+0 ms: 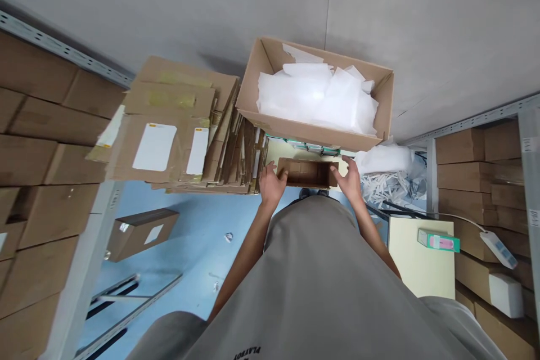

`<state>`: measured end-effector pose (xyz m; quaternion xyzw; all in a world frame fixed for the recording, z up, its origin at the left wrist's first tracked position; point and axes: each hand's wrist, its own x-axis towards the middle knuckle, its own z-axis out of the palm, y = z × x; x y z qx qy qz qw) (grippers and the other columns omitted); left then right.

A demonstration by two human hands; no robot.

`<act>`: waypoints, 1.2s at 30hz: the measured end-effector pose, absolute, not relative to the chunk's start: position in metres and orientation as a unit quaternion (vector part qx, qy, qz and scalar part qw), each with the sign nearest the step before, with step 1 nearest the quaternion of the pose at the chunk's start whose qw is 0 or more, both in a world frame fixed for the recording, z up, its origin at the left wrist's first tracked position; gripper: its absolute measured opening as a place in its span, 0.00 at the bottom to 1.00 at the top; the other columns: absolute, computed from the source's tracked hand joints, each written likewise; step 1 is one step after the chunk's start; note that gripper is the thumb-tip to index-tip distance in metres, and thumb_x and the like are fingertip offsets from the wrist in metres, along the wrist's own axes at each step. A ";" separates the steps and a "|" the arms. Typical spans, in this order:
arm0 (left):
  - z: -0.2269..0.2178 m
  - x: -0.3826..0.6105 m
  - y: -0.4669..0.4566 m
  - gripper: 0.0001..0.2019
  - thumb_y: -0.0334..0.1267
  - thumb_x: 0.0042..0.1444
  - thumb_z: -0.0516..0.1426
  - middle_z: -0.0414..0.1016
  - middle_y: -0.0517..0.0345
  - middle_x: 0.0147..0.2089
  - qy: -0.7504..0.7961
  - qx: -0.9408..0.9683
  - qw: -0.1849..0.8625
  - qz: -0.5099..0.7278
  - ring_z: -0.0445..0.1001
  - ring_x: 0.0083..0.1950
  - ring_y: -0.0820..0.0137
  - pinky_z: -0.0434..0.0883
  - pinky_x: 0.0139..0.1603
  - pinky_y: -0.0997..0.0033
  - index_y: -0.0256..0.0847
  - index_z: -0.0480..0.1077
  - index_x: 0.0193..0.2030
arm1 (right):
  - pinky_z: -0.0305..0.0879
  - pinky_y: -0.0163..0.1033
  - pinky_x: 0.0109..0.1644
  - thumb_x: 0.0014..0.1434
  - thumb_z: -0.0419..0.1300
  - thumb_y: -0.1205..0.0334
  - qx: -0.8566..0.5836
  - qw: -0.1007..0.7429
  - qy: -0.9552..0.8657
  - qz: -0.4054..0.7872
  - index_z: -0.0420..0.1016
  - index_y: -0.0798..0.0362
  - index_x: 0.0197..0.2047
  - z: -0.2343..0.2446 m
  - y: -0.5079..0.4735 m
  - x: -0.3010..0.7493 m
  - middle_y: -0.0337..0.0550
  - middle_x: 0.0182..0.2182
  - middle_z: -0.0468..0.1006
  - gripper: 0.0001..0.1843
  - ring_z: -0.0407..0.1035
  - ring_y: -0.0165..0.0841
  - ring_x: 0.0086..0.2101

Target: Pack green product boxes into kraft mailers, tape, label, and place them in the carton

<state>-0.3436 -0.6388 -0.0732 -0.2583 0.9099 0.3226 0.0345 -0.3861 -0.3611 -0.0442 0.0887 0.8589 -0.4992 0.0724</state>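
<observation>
A small open cardboard box [307,167] stands at the table's near edge, its inside facing up, and I see nothing in it. My left hand [272,184] grips its left end, thumb at the rim and fingers outside. At the opposite end, my right hand [348,181] holds the box the same way, thumb against the rim. Just behind it sits a large open carton [314,128] filled with white foam sheets [304,93]. Several green-edged packs [310,147] show partly under that carton's front.
Flattened cardboard boxes [169,107] are stacked left of the carton. White wrap and shredded paper [383,185] lie at right. A side table [415,270] bears a green-and-pink box [439,241]. Shelves of brown boxes [46,197] flank both sides; another box [141,230] is low at left.
</observation>
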 end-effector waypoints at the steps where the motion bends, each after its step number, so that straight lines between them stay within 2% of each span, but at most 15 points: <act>1: -0.078 -0.342 -0.640 0.26 0.39 0.65 0.64 0.83 0.33 0.62 0.906 -0.267 0.046 0.325 0.80 0.70 0.40 0.74 0.74 0.42 0.38 0.73 0.68 | 0.70 0.62 0.75 0.61 0.72 0.38 0.112 0.085 0.877 -0.459 0.77 0.53 0.66 -0.055 -0.356 -0.385 0.64 0.65 0.83 0.38 0.76 0.55 0.67; 3: -0.084 -0.341 -0.644 0.23 0.38 0.66 0.63 0.85 0.36 0.58 0.901 -0.278 0.061 0.328 0.83 0.66 0.41 0.76 0.71 0.44 0.38 0.76 0.66 | 0.74 0.61 0.70 0.59 0.73 0.50 0.148 0.140 0.890 -0.407 0.77 0.53 0.65 -0.075 -0.346 -0.381 0.59 0.55 0.88 0.33 0.81 0.55 0.60; 6: -0.086 -0.341 -0.649 0.21 0.35 0.66 0.61 0.88 0.41 0.54 0.895 -0.293 0.065 0.331 0.86 0.60 0.46 0.78 0.67 0.48 0.41 0.78 0.65 | 0.77 0.56 0.65 0.59 0.67 0.63 0.150 0.184 0.891 -0.386 0.77 0.50 0.63 -0.093 -0.338 -0.375 0.48 0.43 0.90 0.28 0.85 0.49 0.52; 8: -0.083 -0.343 -0.652 0.21 0.34 0.67 0.60 0.88 0.44 0.52 0.892 -0.296 0.060 0.335 0.88 0.57 0.50 0.79 0.64 0.52 0.42 0.79 0.65 | 0.77 0.53 0.65 0.60 0.64 0.66 0.137 0.180 0.899 -0.375 0.76 0.51 0.65 -0.094 -0.339 -0.373 0.47 0.44 0.91 0.30 0.85 0.47 0.52; 11: -0.078 -0.347 -0.657 0.21 0.34 0.68 0.59 0.89 0.45 0.53 0.893 -0.298 0.057 0.332 0.88 0.55 0.54 0.80 0.62 0.56 0.41 0.79 0.66 | 0.76 0.51 0.66 0.63 0.62 0.67 0.129 0.188 0.907 -0.354 0.74 0.54 0.69 -0.083 -0.346 -0.374 0.51 0.50 0.91 0.31 0.85 0.46 0.55; 14: -0.074 -0.352 -0.661 0.22 0.33 0.67 0.60 0.89 0.45 0.53 0.892 -0.304 0.077 0.327 0.88 0.57 0.52 0.80 0.63 0.56 0.40 0.79 0.66 | 0.76 0.50 0.67 0.66 0.62 0.68 0.134 0.216 0.907 -0.337 0.76 0.55 0.68 -0.069 -0.353 -0.378 0.53 0.52 0.91 0.28 0.85 0.46 0.57; 17: -0.063 -0.355 -0.666 0.20 0.31 0.65 0.60 0.90 0.46 0.52 0.885 -0.298 0.072 0.351 0.88 0.58 0.51 0.81 0.64 0.53 0.40 0.79 0.63 | 0.77 0.51 0.65 0.67 0.63 0.66 0.127 0.220 0.906 -0.339 0.79 0.55 0.64 -0.046 -0.355 -0.379 0.54 0.52 0.92 0.23 0.86 0.48 0.55; 19: -0.046 -0.356 -0.669 0.19 0.33 0.65 0.61 0.89 0.45 0.52 0.882 -0.278 0.016 0.381 0.88 0.57 0.52 0.81 0.65 0.52 0.39 0.79 0.61 | 0.78 0.52 0.63 0.69 0.64 0.61 0.102 0.177 0.905 -0.373 0.81 0.54 0.61 -0.020 -0.353 -0.376 0.54 0.50 0.92 0.19 0.87 0.48 0.53; 22: 0.003 -0.362 -0.674 0.17 0.42 0.71 0.60 0.87 0.46 0.54 0.877 -0.195 -0.127 0.419 0.87 0.57 0.56 0.81 0.66 0.53 0.40 0.78 0.63 | 0.79 0.50 0.61 0.73 0.63 0.51 0.023 0.065 0.891 -0.448 0.84 0.51 0.56 0.041 -0.353 -0.374 0.50 0.46 0.92 0.17 0.87 0.46 0.50; 24: 0.044 -0.375 -0.676 0.17 0.47 0.75 0.60 0.85 0.47 0.57 0.875 -0.125 -0.210 0.418 0.85 0.59 0.58 0.80 0.67 0.54 0.43 0.78 0.63 | 0.79 0.50 0.62 0.76 0.63 0.45 -0.034 -0.016 0.887 -0.459 0.86 0.48 0.55 0.088 -0.357 -0.385 0.48 0.48 0.92 0.18 0.86 0.46 0.51; 27: 0.095 -0.418 -0.673 0.18 0.48 0.76 0.60 0.83 0.47 0.63 0.889 -0.032 -0.244 0.386 0.81 0.66 0.56 0.77 0.71 0.53 0.45 0.77 0.66 | 0.78 0.52 0.65 0.78 0.61 0.46 -0.109 -0.088 0.905 -0.403 0.86 0.47 0.56 0.141 -0.370 -0.435 0.51 0.54 0.90 0.17 0.84 0.47 0.56; 30: 0.118 -0.474 -0.662 0.19 0.44 0.76 0.60 0.82 0.46 0.67 0.924 0.055 -0.164 0.340 0.77 0.70 0.51 0.73 0.76 0.48 0.44 0.77 0.68 | 0.76 0.56 0.67 0.75 0.67 0.53 -0.104 -0.031 0.959 -0.261 0.83 0.52 0.62 0.161 -0.391 -0.510 0.58 0.59 0.86 0.18 0.81 0.52 0.59; 33: 0.119 -0.516 -0.644 0.19 0.41 0.74 0.60 0.83 0.45 0.67 0.945 0.083 -0.075 0.308 0.77 0.71 0.48 0.72 0.76 0.47 0.43 0.79 0.67 | 0.77 0.56 0.64 0.66 0.76 0.56 0.011 0.106 0.988 -0.114 0.78 0.62 0.68 0.158 -0.410 -0.569 0.71 0.64 0.82 0.32 0.79 0.58 0.62; 34: 0.117 -0.523 -0.639 0.18 0.41 0.74 0.59 0.83 0.45 0.66 0.949 0.070 -0.061 0.301 0.78 0.70 0.48 0.73 0.74 0.47 0.44 0.80 0.66 | 0.77 0.55 0.64 0.65 0.77 0.60 0.025 0.148 0.985 -0.085 0.78 0.62 0.68 0.155 -0.414 -0.579 0.71 0.64 0.82 0.32 0.79 0.58 0.63; 36: 0.114 -0.529 -0.631 0.17 0.41 0.74 0.58 0.84 0.46 0.66 0.953 0.039 -0.057 0.296 0.79 0.69 0.47 0.76 0.70 0.47 0.46 0.81 0.65 | 0.76 0.52 0.64 0.67 0.72 0.67 0.017 0.183 0.981 -0.065 0.81 0.59 0.65 0.150 -0.417 -0.587 0.67 0.63 0.84 0.24 0.80 0.54 0.63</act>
